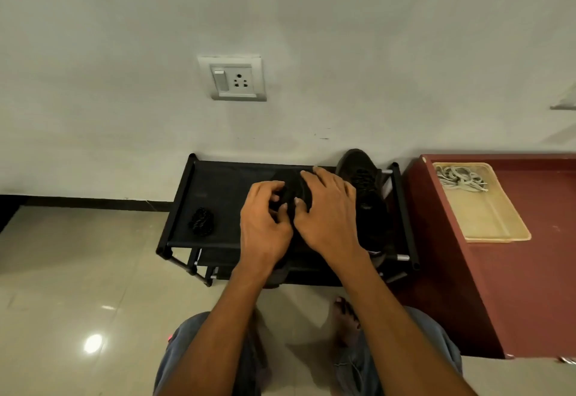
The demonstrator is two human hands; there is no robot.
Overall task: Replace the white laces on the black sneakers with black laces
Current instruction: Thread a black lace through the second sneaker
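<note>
Both grips are closed down on the near sneaker (pixel 291 186): the left hand (pixel 265 224) has its fingers curled in over the lacing area and seems to pinch something dark there, though whether that is a black lace end or the tongue cannot be told, while the right hand (pixel 330 208) lies over the shoe's right flank with the thumb tucked in toward the left fingers and the other fingers spread along the upper. This sneaker sits on the top shelf of the black shoe rack (pixel 187 196), its long axis running away from the person toward the wall, so the eyelet rows lie directly under and between the two hands. The second sneaker (pixel 364 190) stands just beside it on the right, parallel, touching or nearly touching the right hand's outer edge; that side is cramped. Leftward the shelf has room, with only a bundle of black lace (pixel 202 221) lying well apart, nearer the left hand. White laces (pixel 461 179) rest in a tray (pixel 498 227) on the red tabletop (pixel 530 286) far right.
</note>
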